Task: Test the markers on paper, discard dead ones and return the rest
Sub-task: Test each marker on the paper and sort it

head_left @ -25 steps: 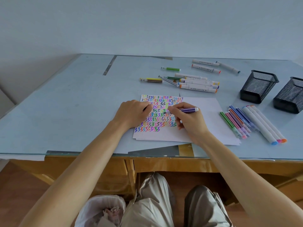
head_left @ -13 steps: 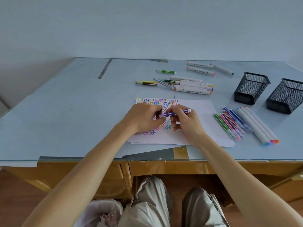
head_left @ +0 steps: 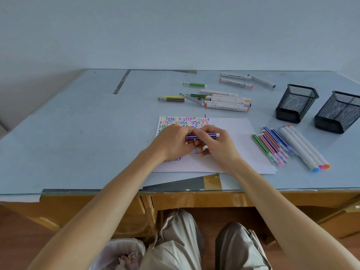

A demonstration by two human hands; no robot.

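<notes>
Holding the purple marker [head_left: 202, 136] level between both hands, the person looks to be at the capping step: the left hand [head_left: 173, 142] has its fingers curled round the marker's left end, and the right hand [head_left: 218, 148] pinches the barrel from above and below, its white end cap poking out past the right fingers. Both grips are clamped on that one marker, just above the paper [head_left: 233, 145], whose near-left corner is filled with coloured zigzags. Whether the cap is fully seated cannot be told; the left fingers hide that end.

To do this well, I judge the push should run straight along the barrel, the two hands driving toward each other until the cap stops, not twisting, so the tip is not crushed. The tip should stay off the paper and off the fingers.

To the right of the grip lies a row of thin markers [head_left: 272, 147], with three thick white markers [head_left: 303, 149] beside it; farther right and beyond stand two mesh pen cups [head_left: 297, 103]. Straight beyond the grip is a looser group of markers [head_left: 226, 100]. The capped marker likely joins one of these groups; which, I cannot say.
</notes>
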